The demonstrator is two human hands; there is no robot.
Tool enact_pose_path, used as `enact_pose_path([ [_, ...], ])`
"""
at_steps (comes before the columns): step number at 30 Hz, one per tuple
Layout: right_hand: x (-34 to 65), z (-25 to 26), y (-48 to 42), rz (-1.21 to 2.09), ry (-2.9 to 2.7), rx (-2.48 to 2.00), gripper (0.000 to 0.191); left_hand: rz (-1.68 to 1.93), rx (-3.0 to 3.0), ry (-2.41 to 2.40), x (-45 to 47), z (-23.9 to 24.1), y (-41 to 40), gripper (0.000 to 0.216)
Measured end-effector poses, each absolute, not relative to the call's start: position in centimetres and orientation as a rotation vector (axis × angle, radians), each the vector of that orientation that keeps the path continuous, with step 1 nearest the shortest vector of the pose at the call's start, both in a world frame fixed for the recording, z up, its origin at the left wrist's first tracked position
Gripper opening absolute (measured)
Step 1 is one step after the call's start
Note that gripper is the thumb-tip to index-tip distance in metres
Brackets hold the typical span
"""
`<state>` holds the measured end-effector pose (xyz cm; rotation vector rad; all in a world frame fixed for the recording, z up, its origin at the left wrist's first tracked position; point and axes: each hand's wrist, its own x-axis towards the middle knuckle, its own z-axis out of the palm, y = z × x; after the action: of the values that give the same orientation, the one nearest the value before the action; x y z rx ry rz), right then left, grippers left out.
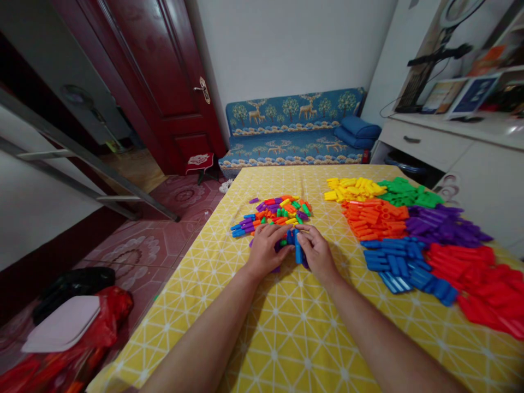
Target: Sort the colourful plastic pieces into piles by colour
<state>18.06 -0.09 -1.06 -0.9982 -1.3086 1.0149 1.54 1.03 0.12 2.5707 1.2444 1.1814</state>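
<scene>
My right hand (319, 255) is closed round blue plastic building pieces (298, 254), its thumb pressed along a long one. My left hand (267, 250) is curled over the near edge of a mixed-colour pile, its thumb and fingertips at the blue pieces from the other side. Just beyond both hands lies that pile of mixed plastic pieces (272, 214), in orange, purple, green, yellow, red and blue. A few purple and green pieces show under and between my hands, partly hidden by the fingers.
On the yellow patterned tablecloth (274, 355), sorted heaps lie to the right: yellow (354, 189), green (409, 193), orange (374, 219), purple (444, 225), blue (403, 265) and red (487, 284). A blue sofa (286, 144) stands behind the table, a white cabinet (483, 180) at right.
</scene>
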Motion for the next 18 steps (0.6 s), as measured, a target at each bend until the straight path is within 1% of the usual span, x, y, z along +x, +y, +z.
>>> enact_pose_path([
  [4, 18.0, -1.1, -0.2, 1.054, -1.333, -0.975, 0.037, 1.219, 2.51, 1.246, 1.6, -0.2, 1.1, 0.037],
  [8, 18.1, -1.4, -0.3, 0.985, -1.401, -0.959, 0.036, 1.293, 2.447, 1.236, 1.6, -0.3, 1.1, 0.029],
  [14, 18.2, -1.9, -0.5, 0.595, -1.56, -1.142, 0.033, 1.283, 2.442, 1.268, 1.4, -0.4, 1.4, 0.02],
  [18, 19.4, -0.9, -0.4, 0.411, -1.591, -1.257, 0.037, 1.32, 2.425, 1.239, 1.2, -0.3, 1.4, 0.016],
])
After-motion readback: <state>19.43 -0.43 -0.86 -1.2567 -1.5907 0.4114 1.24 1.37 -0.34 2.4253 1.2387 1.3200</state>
